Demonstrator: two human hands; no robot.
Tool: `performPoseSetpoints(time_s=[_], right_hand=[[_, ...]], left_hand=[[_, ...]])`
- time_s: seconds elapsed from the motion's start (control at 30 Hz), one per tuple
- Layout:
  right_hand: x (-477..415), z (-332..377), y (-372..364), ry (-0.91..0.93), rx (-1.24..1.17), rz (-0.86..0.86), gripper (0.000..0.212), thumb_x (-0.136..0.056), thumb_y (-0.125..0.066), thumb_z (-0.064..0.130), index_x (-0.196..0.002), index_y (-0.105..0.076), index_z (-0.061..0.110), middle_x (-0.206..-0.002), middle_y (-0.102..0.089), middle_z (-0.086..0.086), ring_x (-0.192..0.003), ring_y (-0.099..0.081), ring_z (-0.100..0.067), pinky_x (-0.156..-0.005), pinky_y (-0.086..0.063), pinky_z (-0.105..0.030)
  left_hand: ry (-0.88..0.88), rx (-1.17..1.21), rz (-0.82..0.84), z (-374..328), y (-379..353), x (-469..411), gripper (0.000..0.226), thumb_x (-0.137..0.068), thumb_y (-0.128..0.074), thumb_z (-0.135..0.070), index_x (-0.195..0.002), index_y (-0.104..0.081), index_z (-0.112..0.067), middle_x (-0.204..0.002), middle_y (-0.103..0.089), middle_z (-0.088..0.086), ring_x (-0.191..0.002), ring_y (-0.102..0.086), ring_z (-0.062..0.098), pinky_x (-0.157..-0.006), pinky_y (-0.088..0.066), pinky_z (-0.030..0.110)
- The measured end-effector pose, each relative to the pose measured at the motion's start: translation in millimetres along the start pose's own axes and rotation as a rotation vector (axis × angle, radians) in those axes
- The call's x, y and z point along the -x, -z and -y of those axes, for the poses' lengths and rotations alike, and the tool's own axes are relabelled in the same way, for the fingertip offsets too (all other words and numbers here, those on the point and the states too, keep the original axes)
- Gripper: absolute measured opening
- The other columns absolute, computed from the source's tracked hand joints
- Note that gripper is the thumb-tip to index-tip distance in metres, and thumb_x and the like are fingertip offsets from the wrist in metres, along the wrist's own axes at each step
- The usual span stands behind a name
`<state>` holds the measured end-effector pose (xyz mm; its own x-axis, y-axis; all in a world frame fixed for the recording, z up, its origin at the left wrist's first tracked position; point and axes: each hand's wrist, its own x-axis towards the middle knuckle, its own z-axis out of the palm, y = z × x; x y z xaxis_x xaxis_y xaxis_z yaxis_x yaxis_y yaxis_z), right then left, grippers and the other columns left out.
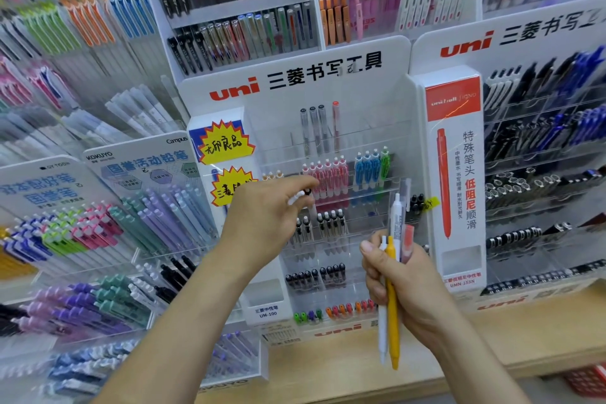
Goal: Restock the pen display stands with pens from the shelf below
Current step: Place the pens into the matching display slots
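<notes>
My left hand (270, 211) reaches up to the white uni display stand (296, 82) and pinches a white pen with a black tip (299, 196) just left of the row of pink pens (328, 179). My right hand (398, 275) grips a bundle of pens (393, 298) upright in front of the stand's lower rows: a yellow one, white ones, a clear grey one and a pink-capped one. The stand's clear tiers hold blue and green pens (372, 170), black-and-white pens (331, 223) and several partly empty slots.
A second uni stand (455, 180) with a red pen poster stands to the right, full of black and blue pens. Kokuyo pencil stands (141, 161) crowd the left. All sit on a wooden shelf (492, 338). Red baskets (587, 380) show below at the right edge.
</notes>
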<state>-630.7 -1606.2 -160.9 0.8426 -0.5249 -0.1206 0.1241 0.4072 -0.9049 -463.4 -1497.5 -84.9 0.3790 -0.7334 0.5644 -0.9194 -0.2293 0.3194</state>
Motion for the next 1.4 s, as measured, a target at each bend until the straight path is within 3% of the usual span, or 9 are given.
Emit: performPoseSetpoints(time_s=[0.23,0.43,0.53,0.87,0.97,1.03,1.17,1.27,1.4], right_hand=[[1.2,-0.7,1.9,-0.007,0.022,0.006,0.023,-0.078,-0.073,0.025,-0.067,-0.053,0.019,-0.06,-0.043,-0.006,-0.045,-0.04,-0.016,-0.043,-0.036,-0.023],[2.6,-0.8,-0.8,-0.025,0.023,0.015,0.02,-0.079,-0.071,0.023,-0.069,-0.053,0.017,-0.061,-0.044,-0.006,-0.046,-0.04,-0.016,-0.043,-0.036,-0.023],[2.6,0.2,-1.3,-0.035,0.029,0.017,0.02,-0.078,-0.07,0.025,-0.066,-0.055,0.02,-0.061,-0.045,-0.005,-0.046,-0.041,-0.016,-0.043,-0.036,-0.024],[3.1,3.1,-8.9,-0.119,-0.024,0.077,0.033,-0.085,-0.065,0.037,-0.074,-0.049,0.011,-0.058,-0.046,-0.003,-0.043,-0.041,-0.013,-0.044,-0.035,-0.024],[2.5,1.7,-9.6,-0.143,-0.132,0.124,0.048,-0.073,-0.077,0.055,-0.081,-0.056,0.013,-0.06,-0.047,-0.004,-0.04,-0.041,-0.013,-0.04,-0.035,-0.022],[2.0,1.2,-10.7,-0.146,-0.178,0.157,0.058,-0.061,-0.079,0.065,-0.078,-0.061,0.013,-0.059,-0.048,-0.005,-0.038,-0.042,-0.011,-0.038,-0.034,-0.02],[1.7,2.2,-14.7,-0.19,-0.209,0.125,0.075,-0.05,-0.078,0.075,-0.077,-0.059,0.008,-0.055,-0.046,-0.006,-0.035,-0.041,-0.01,-0.036,-0.032,-0.018],[2.2,3.6,-18.1,-0.213,-0.204,0.099,0.07,-0.06,-0.072,0.074,-0.076,-0.056,0.008,-0.055,-0.045,-0.007,-0.034,-0.04,-0.01,-0.035,-0.032,-0.018],[2.7,10.0,-18.6,-0.184,-0.072,0.076,0.056,-0.082,-0.054,0.059,-0.077,-0.058,0.004,-0.054,-0.047,-0.005,-0.037,-0.041,-0.012,-0.038,-0.032,-0.02]], left_hand=[[0.304,0.155,0.17,10.6,-16.4,0.5,0.019,-0.087,-0.069,-0.017,-0.104,-0.074,-0.02,-0.102,-0.074,-0.001,-0.084,-0.068,0.017,-0.083,-0.052,0.033],[0.34,0.069,0.312,13.5,-34.3,9.5,0.016,-0.091,-0.065,-0.023,-0.103,-0.074,-0.02,-0.106,-0.073,-0.003,-0.099,-0.066,0.015,-0.088,-0.049,0.03],[0.381,0.037,0.334,13.8,-37.7,7.7,0.012,-0.089,-0.067,-0.026,-0.1,-0.072,-0.024,-0.1,-0.074,-0.001,-0.085,-0.066,0.017,-0.081,-0.05,0.032],[0.273,-0.071,0.214,7.9,-38.2,12.8,0.029,-0.087,-0.068,-0.034,-0.116,-0.066,-0.027,-0.104,-0.073,-0.005,-0.096,-0.066,0.015,-0.083,-0.053,0.035],[0.325,0.208,0.119,-18.1,-27.4,19.9,0.014,-0.084,-0.071,-0.032,-0.098,-0.073,-0.029,-0.093,-0.071,-0.018,-0.088,-0.063,-0.001,-0.082,-0.051,0.021],[0.396,0.438,0.234,-39.7,-22.9,25.3,0.007,-0.081,-0.074,-0.03,-0.089,-0.074,-0.029,-0.081,-0.07,-0.017,-0.081,-0.063,-0.003,-0.074,-0.05,0.016],[0.487,0.621,0.316,-46.7,-26.3,35.3,0.02,-0.078,-0.078,-0.026,-0.097,-0.072,-0.028,-0.078,-0.069,-0.005,-0.076,-0.067,0.007,-0.075,-0.055,0.025],[0.577,0.782,0.341,-45.6,-27.3,37.0,0.021,-0.077,-0.078,-0.014,-0.097,-0.072,-0.019,-0.077,-0.066,0.003,-0.07,-0.07,0.021,-0.073,-0.059,0.035],[0.648,1.009,0.291,-47.1,-24.4,35.4,0.016,-0.079,-0.073,-0.004,-0.093,-0.067,-0.004,-0.073,-0.067,0.012,-0.058,-0.065,0.021,-0.06,-0.056,0.029]])
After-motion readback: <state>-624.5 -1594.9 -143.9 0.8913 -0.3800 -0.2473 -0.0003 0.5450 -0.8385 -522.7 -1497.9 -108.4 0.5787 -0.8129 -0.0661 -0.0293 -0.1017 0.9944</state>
